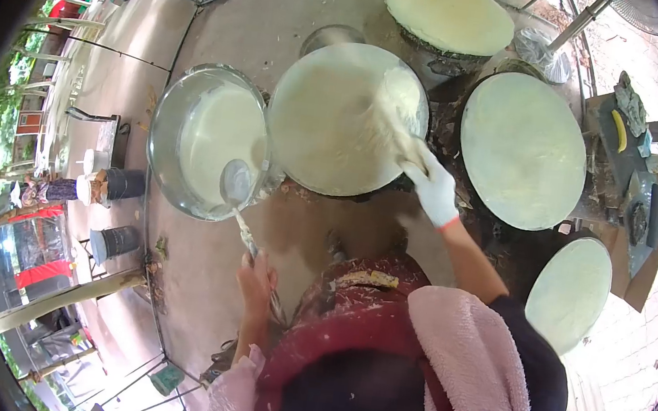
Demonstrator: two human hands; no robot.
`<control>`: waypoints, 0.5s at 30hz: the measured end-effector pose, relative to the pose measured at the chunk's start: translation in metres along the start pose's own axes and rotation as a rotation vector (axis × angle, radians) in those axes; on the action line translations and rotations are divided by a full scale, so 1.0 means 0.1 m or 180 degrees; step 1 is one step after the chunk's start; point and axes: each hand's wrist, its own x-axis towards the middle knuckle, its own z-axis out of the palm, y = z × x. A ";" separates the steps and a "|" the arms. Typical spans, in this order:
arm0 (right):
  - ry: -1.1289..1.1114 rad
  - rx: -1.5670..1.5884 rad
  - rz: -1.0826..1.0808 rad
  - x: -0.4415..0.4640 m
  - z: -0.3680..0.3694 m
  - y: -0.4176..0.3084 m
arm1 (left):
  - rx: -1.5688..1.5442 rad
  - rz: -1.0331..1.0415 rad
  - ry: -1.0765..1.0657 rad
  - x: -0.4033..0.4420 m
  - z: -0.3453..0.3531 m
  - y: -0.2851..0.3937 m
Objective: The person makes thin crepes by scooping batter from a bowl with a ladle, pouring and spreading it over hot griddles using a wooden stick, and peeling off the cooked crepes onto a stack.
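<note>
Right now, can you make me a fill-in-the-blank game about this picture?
1. The left hand holds a ____, its round end at the metal bowl.
2. The right hand wears a glove coloured ____.
3. The towel is coloured pale ____.

Missing words: ladle; white; pink.

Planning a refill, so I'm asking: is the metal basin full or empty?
Neither; the metal basin is partly filled. Pale liquid lies inside, with bare wall showing above it.
</note>
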 end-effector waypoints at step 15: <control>-0.1387 0.1762 0.2181 -0.32 -0.66 0.25 | -0.0088 0.0408 -0.0633 -0.01 0.34 0.30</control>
